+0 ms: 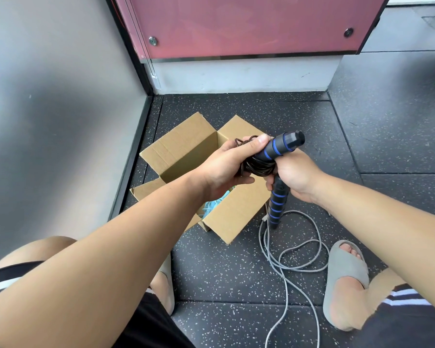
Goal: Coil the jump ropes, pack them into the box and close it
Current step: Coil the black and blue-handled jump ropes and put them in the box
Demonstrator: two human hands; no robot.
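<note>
The 2 bare forearms reach forward and converge. The left hand point(224, 167) curls round the coiled rope point(258, 168), thumb lying along the upper handle point(279, 146). Just beside it, the right hand point(295, 177) grips the lower handle point(276, 204); its fingers are mostly hidden and seemingly wrapped tight.

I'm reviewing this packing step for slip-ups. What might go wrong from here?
The dark coil, bunched between the left hand and right hand, may spring loose once let go over the box. The lower handle points down beside the box and could catch its rim. The grey rope lies loose by the slippered foot and might snag it.
</note>
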